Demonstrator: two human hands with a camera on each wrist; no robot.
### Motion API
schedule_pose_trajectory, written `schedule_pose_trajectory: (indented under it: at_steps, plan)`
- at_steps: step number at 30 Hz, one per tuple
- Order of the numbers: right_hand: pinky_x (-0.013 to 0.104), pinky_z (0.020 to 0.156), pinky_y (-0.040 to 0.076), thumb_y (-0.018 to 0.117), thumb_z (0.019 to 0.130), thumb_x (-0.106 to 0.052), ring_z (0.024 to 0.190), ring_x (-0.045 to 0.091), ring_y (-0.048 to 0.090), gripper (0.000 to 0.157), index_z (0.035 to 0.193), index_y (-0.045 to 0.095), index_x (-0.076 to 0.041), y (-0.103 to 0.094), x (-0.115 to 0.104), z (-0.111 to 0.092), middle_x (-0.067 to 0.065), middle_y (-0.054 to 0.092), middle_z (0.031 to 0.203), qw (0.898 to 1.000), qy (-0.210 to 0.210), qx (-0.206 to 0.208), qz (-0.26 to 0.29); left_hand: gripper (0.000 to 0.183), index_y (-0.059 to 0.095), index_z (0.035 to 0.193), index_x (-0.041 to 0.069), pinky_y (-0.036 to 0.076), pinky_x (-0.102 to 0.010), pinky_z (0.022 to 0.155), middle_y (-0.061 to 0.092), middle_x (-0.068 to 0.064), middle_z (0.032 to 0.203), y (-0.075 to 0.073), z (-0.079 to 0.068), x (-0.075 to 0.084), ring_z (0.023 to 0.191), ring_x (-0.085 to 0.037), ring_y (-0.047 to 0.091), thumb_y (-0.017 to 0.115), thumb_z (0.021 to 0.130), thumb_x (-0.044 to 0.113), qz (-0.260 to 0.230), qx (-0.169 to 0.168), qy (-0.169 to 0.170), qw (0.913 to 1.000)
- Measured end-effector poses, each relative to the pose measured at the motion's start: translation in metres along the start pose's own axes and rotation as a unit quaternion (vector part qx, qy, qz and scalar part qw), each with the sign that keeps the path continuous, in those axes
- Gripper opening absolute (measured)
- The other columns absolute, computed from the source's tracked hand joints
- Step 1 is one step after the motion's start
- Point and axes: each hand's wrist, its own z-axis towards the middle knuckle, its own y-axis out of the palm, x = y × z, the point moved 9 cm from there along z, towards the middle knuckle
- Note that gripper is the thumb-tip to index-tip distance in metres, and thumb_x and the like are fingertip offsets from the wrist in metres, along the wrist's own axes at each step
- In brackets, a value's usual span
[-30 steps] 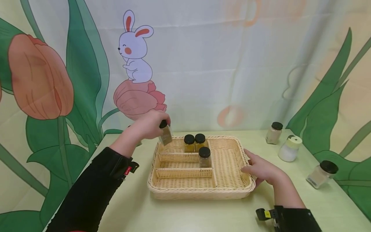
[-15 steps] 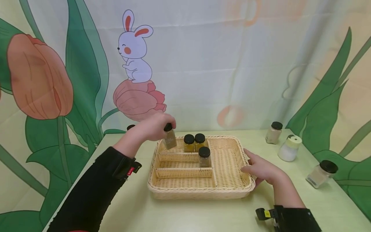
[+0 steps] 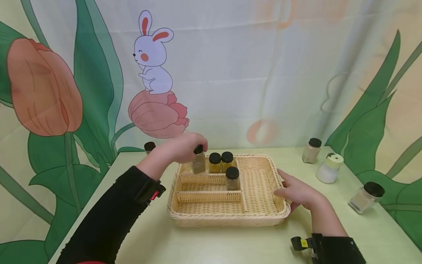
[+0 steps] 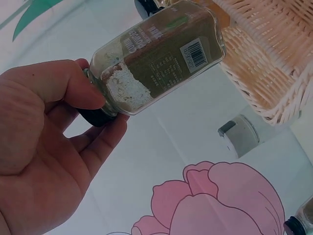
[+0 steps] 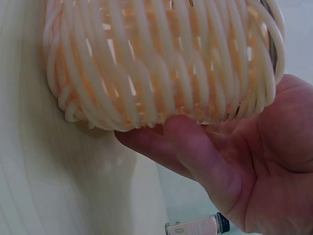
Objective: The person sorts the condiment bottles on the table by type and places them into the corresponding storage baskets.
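Observation:
My left hand (image 3: 186,147) pinches the black cap of a square glass spice jar (image 3: 199,163) with brownish-grey powder. That jar hangs upright over the back left compartment of a divided wicker basket (image 3: 227,220); whether its base touches the bottom cannot be told. In the left wrist view, thumb and fingertips close on the cap, and a barcode label shows on the jar. Just right of it stand two yellow spice jars (image 3: 215,163), side by side. A grey spice jar (image 3: 232,179) stands in the middle compartment. My right hand (image 3: 301,192) grips the basket's right side, thumb at the rim.
On the table's right are a pale spice jar (image 3: 311,151), a white shaker with a cream lid (image 3: 329,168) and a tilted-looking jar (image 3: 366,198). Behind my left forearm a dark-capped jar (image 3: 150,146) is partly hidden. A printed curtain (image 3: 224,91) hangs behind the table.
My left hand has carried the spice jar right and down, from the basket's back left corner toward the yellow jars, and the jar has turned more upright. The right hand and basket stay put.

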Motion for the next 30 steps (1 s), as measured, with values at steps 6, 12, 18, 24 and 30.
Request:
schedule_pose_trajectory:
  at_steps: [6,12,18,24,30]
  plan:
    - [0.05,0.056,0.06,0.062,0.098,-0.013,0.077,0.031,0.071,0.09,0.165,0.003,-0.016,0.0,-0.001,0.0,0.039,0.034,0.148,1.0,-0.004,-0.001,0.0,0.037,0.07,0.109,0.012,0.051,-0.033,0.08,0.065,0.0,0.112,0.005,0.004,0.01,0.096,-0.019,0.057,0.061,0.086,-0.015,0.012,-0.021,0.015,0.9996]
    - [0.051,0.056,0.06,0.062,0.098,-0.013,0.076,0.031,0.071,0.089,0.165,0.004,-0.017,-0.001,0.001,0.002,0.038,0.037,0.146,1.0,-0.003,-0.001,-0.001,0.042,0.068,0.108,0.014,0.051,-0.032,0.079,0.063,0.004,0.111,0.011,0.01,0.021,0.093,-0.018,0.056,0.06,0.083,-0.019,0.029,-0.038,0.022,0.9986]
    - [0.05,0.056,0.06,0.063,0.098,-0.014,0.076,0.031,0.071,0.09,0.165,0.003,-0.017,-0.001,0.002,0.002,0.038,0.037,0.146,1.0,0.001,0.0,-0.006,0.043,0.067,0.109,0.016,0.051,-0.031,0.08,0.062,0.006,0.113,0.019,0.015,0.024,0.094,-0.017,0.056,0.06,0.084,-0.018,0.022,-0.053,0.024,0.9981]
    - [0.05,0.057,0.06,0.063,0.098,-0.014,0.076,0.03,0.071,0.09,0.165,0.003,-0.016,-0.001,0.001,0.001,0.038,0.037,0.147,1.0,0.003,0.002,-0.006,0.042,0.067,0.108,0.014,0.051,-0.031,0.082,0.062,0.006,0.112,0.025,0.019,0.027,0.097,-0.017,0.057,0.061,0.083,-0.019,0.018,-0.062,0.035,0.9973]
    - [0.05,0.057,0.06,0.062,0.098,-0.014,0.077,0.031,0.071,0.09,0.165,0.004,-0.017,0.0,0.0,0.0,0.039,0.032,0.15,1.0,-0.001,0.0,-0.004,0.044,0.069,0.109,0.013,0.05,-0.031,0.083,0.062,0.005,0.112,0.028,0.021,0.032,0.099,-0.017,0.056,0.058,0.083,-0.021,0.014,-0.073,0.04,0.9965]
